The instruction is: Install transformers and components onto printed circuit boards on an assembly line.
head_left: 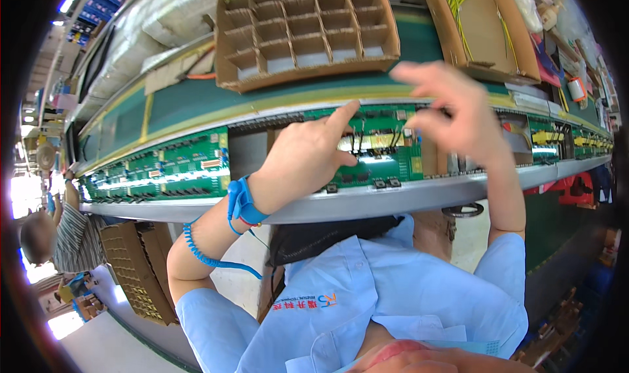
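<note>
My left hand (303, 151), with a blue wrist strap (244, 201) on its wrist, rests over a green circuit board (386, 167) in the rail in front of me. Its index finger stretches to the board's far edge and the thumb lies apart, beside black upright parts. The other fingers are partly hidden. A yellow-topped component (371, 141) with dark leads stands on the board just right of the thumb. My right hand (452, 111) is raised above the board's right end, blurred by motion, fingers apart, with nothing visible in them.
More green boards (164, 167) line the rail (419, 191) on both sides. Behind it stand a divided cardboard box (308, 68) and an open carton (481, 26) with yellow-green wires (457, 6). A coiled blue cord (203, 258) hangs from my wrist strap. A person in stripes (78, 242) is at far left.
</note>
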Demonstrator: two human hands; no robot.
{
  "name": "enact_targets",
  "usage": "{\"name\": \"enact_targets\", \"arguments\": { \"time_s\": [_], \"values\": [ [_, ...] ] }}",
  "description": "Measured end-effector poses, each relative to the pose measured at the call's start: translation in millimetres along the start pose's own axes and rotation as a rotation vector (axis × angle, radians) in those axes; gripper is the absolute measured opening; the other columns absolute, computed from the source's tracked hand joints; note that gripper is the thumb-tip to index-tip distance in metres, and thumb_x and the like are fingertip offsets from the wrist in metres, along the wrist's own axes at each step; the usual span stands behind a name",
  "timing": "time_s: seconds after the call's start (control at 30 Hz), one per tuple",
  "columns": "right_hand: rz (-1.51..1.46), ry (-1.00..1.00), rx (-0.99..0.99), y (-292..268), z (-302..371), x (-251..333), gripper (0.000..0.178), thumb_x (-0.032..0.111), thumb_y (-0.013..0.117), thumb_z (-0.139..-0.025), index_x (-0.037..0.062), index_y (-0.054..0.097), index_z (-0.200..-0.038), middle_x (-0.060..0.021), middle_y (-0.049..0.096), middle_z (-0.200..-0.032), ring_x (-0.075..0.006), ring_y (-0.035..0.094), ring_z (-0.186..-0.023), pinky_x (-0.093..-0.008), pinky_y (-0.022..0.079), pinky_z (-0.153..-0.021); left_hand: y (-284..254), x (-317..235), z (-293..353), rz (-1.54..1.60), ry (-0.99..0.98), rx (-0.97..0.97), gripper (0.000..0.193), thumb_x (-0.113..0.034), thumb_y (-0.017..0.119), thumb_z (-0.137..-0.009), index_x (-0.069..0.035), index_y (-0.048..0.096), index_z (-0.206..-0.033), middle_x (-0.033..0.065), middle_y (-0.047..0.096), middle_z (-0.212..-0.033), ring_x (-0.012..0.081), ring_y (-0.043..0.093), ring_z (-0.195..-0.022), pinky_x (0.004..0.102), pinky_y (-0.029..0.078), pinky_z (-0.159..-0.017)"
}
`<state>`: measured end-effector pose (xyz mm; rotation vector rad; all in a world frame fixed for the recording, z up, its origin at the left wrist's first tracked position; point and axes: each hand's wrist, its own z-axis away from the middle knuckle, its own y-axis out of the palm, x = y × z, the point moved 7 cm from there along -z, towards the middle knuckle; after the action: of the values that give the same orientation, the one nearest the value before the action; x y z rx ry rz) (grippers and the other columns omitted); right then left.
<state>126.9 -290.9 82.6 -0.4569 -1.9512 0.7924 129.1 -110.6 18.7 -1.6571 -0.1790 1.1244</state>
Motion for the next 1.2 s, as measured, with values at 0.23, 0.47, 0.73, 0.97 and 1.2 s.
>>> {"name": "enact_targets", "arguments": {
  "time_s": [0.23, 0.47, 0.73, 0.97, 1.2],
  "values": [
    [0.665, 0.399, -0.259, -138, -50, -215, 0.054, 0.052, 0.065, -0.085, 0.0069, 0.066, -0.114, -0.0142, 0.071, -0.099, -0.0322, 0.069, -0.095, -0.0427, 0.053, -0.081, -76, -7, -41, 0.132, 0.108, -0.205, 0.024, -0.019, 0.073, -0.081, -0.008, 0.071, -0.102, 0.0123, 0.07, -0.098, 0.03, 0.067, -0.091, 0.0386, 0.053, -0.078],
    [0.731, 0.83, 0.021, -116, -92, -255, 0.066, 0.062, 0.058, -0.083, 0.0024, 0.067, -0.111, -0.0205, 0.069, -0.107, -0.0371, 0.065, -0.103, -0.0459, 0.052, -0.086, -177, 103, -128, -0.68, -0.115, -0.748, 0.019, -0.029, 0.068, -0.082, -0.012, 0.075, -0.087, 0.0135, 0.066, -0.094, 0.0344, 0.064, -0.089, 0.0452, 0.048, -0.081],
    [0.561, 0.905, -0.046, -130, -80, -263, 0.031, 0.031, 0.058, -0.086, 0.0046, 0.07, -0.097, -0.0144, 0.072, -0.083, -0.0288, 0.072, -0.075, -0.0407, 0.055, -0.076, -176, 80, -175, -0.907, 0.136, -0.916, 0.024, -0.025, 0.073, -0.081, -0.014, 0.07, -0.102, 0.0106, 0.067, -0.096, 0.0331, 0.064, -0.091, 0.0437, 0.047, -0.082],
    [0.642, 0.698, -0.181, -155, -57, -210, 0.026, 0.031, 0.06, -0.092, 0.0057, 0.067, -0.092, -0.0085, 0.067, -0.07, -0.016, 0.066, -0.058, -0.0318, 0.053, -0.06, -178, 129, -230, -0.768, -0.177, -0.703, 0.034, -0.048, 0.068, -0.078, -0.018, 0.077, -0.091, 0.0119, 0.067, -0.108, 0.033, 0.061, -0.106, 0.0471, 0.044, -0.091],
    [0.173, 0.561, -0.478, -139, -36, -89, 0.017, 0.023, 0.056, -0.097, 0.0075, 0.06, -0.101, -0.0066, 0.067, -0.083, -0.0179, 0.064, -0.07, -0.0297, 0.051, -0.063, -229, 146, -187, -0.291, -0.193, -0.918, 0.042, -0.044, 0.056, -0.09, -0.006, 0.07, -0.101, 0.0187, 0.071, -0.089, 0.0352, 0.068, -0.091, 0.0415, 0.051, -0.078]
  ]
}}
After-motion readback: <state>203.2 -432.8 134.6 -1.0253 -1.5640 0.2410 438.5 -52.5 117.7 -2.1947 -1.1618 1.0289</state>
